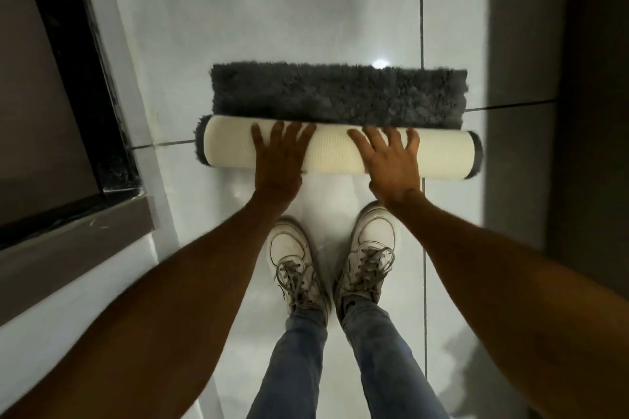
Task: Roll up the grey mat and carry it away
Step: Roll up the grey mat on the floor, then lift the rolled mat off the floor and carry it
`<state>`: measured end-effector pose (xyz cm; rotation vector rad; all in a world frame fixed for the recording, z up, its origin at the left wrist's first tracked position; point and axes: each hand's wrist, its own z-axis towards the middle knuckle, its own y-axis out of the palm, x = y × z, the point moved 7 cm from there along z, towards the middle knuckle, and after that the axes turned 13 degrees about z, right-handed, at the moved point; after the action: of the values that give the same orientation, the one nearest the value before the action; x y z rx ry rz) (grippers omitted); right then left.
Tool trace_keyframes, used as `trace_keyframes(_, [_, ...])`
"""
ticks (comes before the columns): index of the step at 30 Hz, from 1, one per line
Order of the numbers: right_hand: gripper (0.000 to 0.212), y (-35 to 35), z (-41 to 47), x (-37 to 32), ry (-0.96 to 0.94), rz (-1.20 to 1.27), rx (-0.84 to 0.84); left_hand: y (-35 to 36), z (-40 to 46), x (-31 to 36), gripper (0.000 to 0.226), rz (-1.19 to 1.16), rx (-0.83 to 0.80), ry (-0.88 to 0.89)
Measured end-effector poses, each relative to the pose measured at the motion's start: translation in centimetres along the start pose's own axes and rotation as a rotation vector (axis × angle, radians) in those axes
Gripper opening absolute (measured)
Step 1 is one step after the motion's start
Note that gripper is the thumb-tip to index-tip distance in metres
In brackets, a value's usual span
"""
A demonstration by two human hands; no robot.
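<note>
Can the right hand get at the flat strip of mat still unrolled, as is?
Probably yes. The right hand lies flat on the cream roll, fingertips near its far edge, and the flat grey strip starts just beyond. Nothing lies between them; the tiled floor around is bare.

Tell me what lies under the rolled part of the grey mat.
The rolled part, cream backing outward, rests on the glossy white tiled floor. Left hand and right hand press flat on top. The unrolled grey pile lies beyond. The floor directly beneath is hidden.
</note>
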<state>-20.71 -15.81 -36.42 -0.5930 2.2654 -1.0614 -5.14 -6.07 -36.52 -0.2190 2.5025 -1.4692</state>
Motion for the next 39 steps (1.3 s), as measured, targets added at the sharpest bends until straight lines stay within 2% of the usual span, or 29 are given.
trace_keyframes(4, [0.105, 2.5, -4.0, 0.2, 0.018, -0.034, -0.100, 1.3, -4.0, 1.8, 0.090, -0.054, -0.134, 0.030])
trace_keyframes(7, [0.105, 2.8, -3.4, 0.7, 0.024, -0.027, -0.241, 1.5, -3.4, 1.9, 0.086, -0.061, -0.225, 0.054])
trace_keyframes(11, [0.107, 1.5, 1.1, 2.3, 0.088, 0.083, -0.457, 1.6, 1.8, 0.7, 0.106, -0.077, -0.555, 0.146])
trace_keyframes(13, [0.106, -0.1, 2.4, 2.0, 0.150, 0.092, -0.360, 1.1, 4.4, 0.0, 0.119, -0.132, -0.627, 0.216])
trace_keyframes(16, [0.082, -2.9, 0.2, -1.7, 0.144, 0.224, 0.151, -0.7, 7.6, -1.3, 0.129, -0.293, -0.538, 0.266])
trace_keyframes(18, [0.065, -2.2, -3.6, -4.7, 0.120, 0.494, 0.393, -1.2, 8.6, -2.0, 0.126, -0.336, -0.512, 0.254])
trace_keyframes(19, [0.059, -1.0, -5.4, -5.2, 0.218, 0.748, 0.451, -0.9, 8.5, -1.9, 0.121, -0.337, -0.544, 0.271])
trace_keyframes(20, [0.054, 0.3, -6.5, -4.9, 0.399, 1.079, 0.501, -0.8, 8.2, -1.8, 0.114, -0.335, -0.575, 0.306])
trace_keyframes(22, [0.067, 4.7, -6.8, -5.3, 0.921, 1.902, 0.439, -0.6, 7.2, -1.5, 0.102, -0.371, -0.593, 0.367])
trace_keyframes(23, [0.078, 5.8, -5.9, -5.8, 1.067, 2.241, 0.353, -0.8, 7.0, -1.2, 0.099, -0.404, -0.587, 0.372])
trace_keyframes(24, [0.083, 6.2, -4.7, -5.6, 1.119, 2.451, 0.312, -0.8, 7.0, -1.1, 0.098, -0.418, -0.592, 0.360])
trace_keyframes(25, [0.083, 6.2, -3.3, -4.7, 1.157, 2.534, 0.331, -0.7, 7.4, -1.2, 0.102, -0.391, -0.587, 0.343])
trace_keyframes(28, [0.074, 5.8, -1.6, -3.2, 1.205, 2.543, 0.389, -0.6, 8.9, -1.2, 0.114, -0.206, -0.644, 0.303])
trace_keyframes(32, [0.074, 3.7, -2.4, -3.7, 1.231, 2.519, 0.347, -1.0, 9.0, -1.1, 0.091, -0.167, -0.840, 0.350])
trace_keyframes(34, [0.082, 1.8, -3.2, -3.7, 1.212, 2.414, 0.356, -1.9, 7.3, -1.9, 0.085, -0.314, -0.863, 0.291])
trace_keyframes(36, [0.082, -3.1, -3.7, -5.2, 1.142, 2.281, 0.319, -5.0, 4.3, -4.2, 0.079, -0.534, -0.859, 0.213])
trace_keyframes(39, [0.087, -12.0, -3.3, -8.4, 1.021, 2.093, 0.210, -11.6, 0.5, -8.6, 0.079, -0.756, -0.764, 0.056])
